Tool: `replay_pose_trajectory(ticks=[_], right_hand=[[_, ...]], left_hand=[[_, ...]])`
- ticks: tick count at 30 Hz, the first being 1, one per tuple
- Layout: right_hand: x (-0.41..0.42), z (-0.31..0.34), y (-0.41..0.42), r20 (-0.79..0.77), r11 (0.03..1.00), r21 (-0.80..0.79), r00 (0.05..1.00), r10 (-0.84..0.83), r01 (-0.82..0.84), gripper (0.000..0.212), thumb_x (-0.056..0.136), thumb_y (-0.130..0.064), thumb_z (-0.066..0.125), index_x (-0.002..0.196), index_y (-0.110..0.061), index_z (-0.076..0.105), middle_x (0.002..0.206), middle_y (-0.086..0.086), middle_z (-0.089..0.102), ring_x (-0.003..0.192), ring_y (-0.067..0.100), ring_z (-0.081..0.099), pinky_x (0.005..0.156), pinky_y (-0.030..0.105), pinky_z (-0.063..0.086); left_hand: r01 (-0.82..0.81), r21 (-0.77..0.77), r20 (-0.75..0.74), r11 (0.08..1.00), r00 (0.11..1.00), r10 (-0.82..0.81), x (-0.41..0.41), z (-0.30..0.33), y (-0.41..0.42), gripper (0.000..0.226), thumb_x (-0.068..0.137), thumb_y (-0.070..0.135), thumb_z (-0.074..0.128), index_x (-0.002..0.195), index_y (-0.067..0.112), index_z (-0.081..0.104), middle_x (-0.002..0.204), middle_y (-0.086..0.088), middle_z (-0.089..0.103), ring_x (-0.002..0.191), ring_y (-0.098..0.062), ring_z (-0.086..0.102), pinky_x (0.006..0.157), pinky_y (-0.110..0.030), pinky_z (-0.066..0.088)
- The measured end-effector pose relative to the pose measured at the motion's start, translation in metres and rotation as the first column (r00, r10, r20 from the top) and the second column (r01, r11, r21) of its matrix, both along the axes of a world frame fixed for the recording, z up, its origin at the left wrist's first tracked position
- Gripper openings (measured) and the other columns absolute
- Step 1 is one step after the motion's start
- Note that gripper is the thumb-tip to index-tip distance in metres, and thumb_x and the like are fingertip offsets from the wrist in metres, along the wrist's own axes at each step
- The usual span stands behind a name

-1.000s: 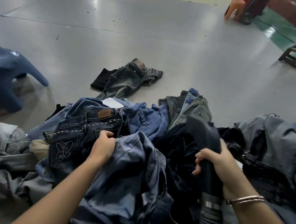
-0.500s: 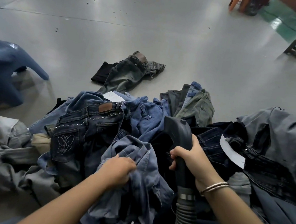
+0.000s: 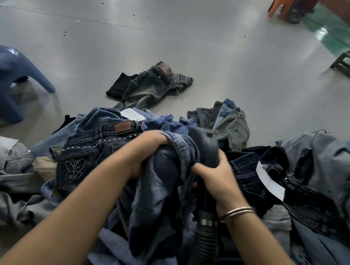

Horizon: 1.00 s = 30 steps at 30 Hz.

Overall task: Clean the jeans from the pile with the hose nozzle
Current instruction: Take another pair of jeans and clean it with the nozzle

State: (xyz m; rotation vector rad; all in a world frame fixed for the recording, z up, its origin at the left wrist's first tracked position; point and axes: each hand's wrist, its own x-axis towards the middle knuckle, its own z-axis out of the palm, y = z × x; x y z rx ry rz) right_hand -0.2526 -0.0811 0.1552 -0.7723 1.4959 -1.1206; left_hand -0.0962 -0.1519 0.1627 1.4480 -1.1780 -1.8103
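Since the earlier frame the left hand (image 3: 148, 151) has risen, bunching the blue jeans (image 3: 167, 173) against the hose nozzle (image 3: 206, 146), gripped by the right hand (image 3: 214, 175) atop the pile (image 3: 87, 147); loose denim could clog the mouth; a slack grip could drop them.

Bare forearms, no sleeves — two thin metal bangles (image 3: 238, 211) (right wrist).

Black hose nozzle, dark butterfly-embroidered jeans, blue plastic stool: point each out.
Black hose nozzle (image 3: 207, 146), head view, upper curved body.
Dark butterfly-embroidered jeans (image 3: 74, 167), head view, back pocket.
Blue plastic stool (image 3: 8, 69), head view, seat.
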Motion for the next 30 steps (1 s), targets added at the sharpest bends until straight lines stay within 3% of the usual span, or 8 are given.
replay_pose_trajectory(ticks=[2, 6, 9, 12, 17, 21, 26, 30], right_hand=[[-0.022, 0.018, -0.006, 0.061, 1.000, 0.018, 0.998, 0.001, -0.002, 0.031, 0.079, 0.013, 0.058, 0.100, -0.009, 0.056, 0.066, 0.008, 0.061, 0.044, 0.013, 0.053, 0.039, 0.022, 0.044], [-0.042, 0.039, 0.003, 0.369, 0.979, 0.106, 0.921, 0.126, -0.176, 0.010, 0.060, -0.014, 0.064, 0.056, -0.010, 0.056, 0.042, 0.002, 0.046, 0.034, 0.013, 0.044, 0.038, 0.018, 0.042], [-0.036, 0.043, 0.006, 0.530, 0.990, 0.095, 0.847, 0.040, -0.106, 0.013, 0.059, -0.020, 0.062, 0.049, -0.014, 0.058, 0.042, 0.001, 0.043, 0.035, 0.011, 0.043, 0.041, 0.018, 0.045], [-0.040, 0.051, 0.003, 0.589, 0.996, 0.023, 0.803, -0.083, 0.087, 0.017, 0.064, -0.018, 0.057, 0.048, -0.013, 0.062, 0.042, -0.002, 0.045, 0.034, 0.005, 0.044, 0.040, 0.015, 0.045], [-0.048, 0.064, 0.015, 0.581, 0.988, -0.090, 0.813, -0.047, 0.122, 0.012, 0.046, -0.022, 0.071, 0.047, -0.016, 0.061, 0.042, -0.005, 0.045, 0.035, 0.002, 0.043, 0.040, 0.011, 0.041], [-0.040, 0.067, 0.028, 0.572, 0.994, -0.095, 0.815, 0.094, -0.049, 0.032, 0.035, -0.027, 0.084, 0.047, -0.018, 0.056, 0.041, -0.003, 0.041, 0.036, 0.007, 0.043, 0.042, 0.014, 0.043], [-0.049, 0.072, 0.020, 0.551, 0.993, -0.099, 0.835, 0.000, 0.065, 0.018, 0.040, -0.024, 0.072, 0.042, -0.017, 0.056, 0.038, -0.004, 0.042, 0.031, 0.006, 0.043, 0.038, 0.011, 0.040], [-0.090, 0.054, -0.001, 0.477, 0.970, -0.049, 0.859, -0.186, 0.237, 0.026, 0.080, -0.015, 0.056, 0.057, -0.016, 0.067, 0.051, -0.005, 0.055, 0.044, 0.003, 0.049, 0.049, 0.012, 0.047]], left_hand=[[0.147, -0.266, 0.295, 0.953, 0.953, -0.065, 0.021, 0.008, -0.010, 0.022, 0.068, 0.033, 0.074, 0.086, 0.022, 0.068, 0.083, 0.007, 0.073, 0.085, -0.015, 0.066, 0.070, -0.018, 0.052], [0.373, -0.643, 0.617, 0.669, 0.770, 0.164, 0.024, -0.008, 0.002, 0.053, 0.067, 0.042, 0.082, 0.108, 0.015, 0.062, 0.106, -0.005, 0.065, 0.098, -0.021, 0.060, 0.088, -0.043, 0.048], [0.441, -0.867, 0.498, 0.231, 0.760, 0.418, 0.011, 0.000, 0.018, 0.033, 0.080, 0.026, 0.073, 0.106, 0.010, 0.061, 0.114, -0.010, 0.055, 0.103, -0.031, 0.054, 0.087, -0.046, 0.046], [0.349, -0.936, 0.332, -0.050, 0.919, 0.215, 0.001, 0.006, 0.048, 0.015, 0.084, 0.008, 0.054, 0.097, 0.016, 0.054, 0.105, -0.002, 0.052, 0.088, -0.022, 0.053, 0.077, -0.032, 0.044], [0.610, -0.616, 0.769, 0.499, 0.605, 0.209, -0.020, -0.018, 0.071, 0.056, 0.076, 0.045, 0.056, 0.122, 0.012, 0.054, 0.117, -0.008, 0.055, 0.103, -0.030, 0.052, 0.084, -0.045, 0.049], [0.649, -0.566, 0.824, 0.507, 0.466, 0.322, -0.016, -0.023, 0.045, 0.074, 0.066, 0.041, 0.072, 0.130, 0.009, 0.053, 0.126, -0.011, 0.056, 0.116, -0.034, 0.051, 0.103, -0.061, 0.035], [0.611, -0.672, 0.737, 0.418, 0.609, 0.294, -0.010, -0.019, 0.025, 0.025, 0.073, 0.020, 0.070, 0.095, 0.009, 0.067, 0.094, -0.008, 0.065, 0.094, -0.030, 0.060, 0.103, -0.046, 0.039], [0.320, -0.539, 0.296, 0.779, 0.938, -0.180, 0.009, 0.001, 0.014, 0.013, 0.092, 0.008, 0.056, 0.085, 0.011, 0.067, 0.079, 0.000, 0.063, 0.078, -0.015, 0.056, 0.078, -0.031, 0.043]])
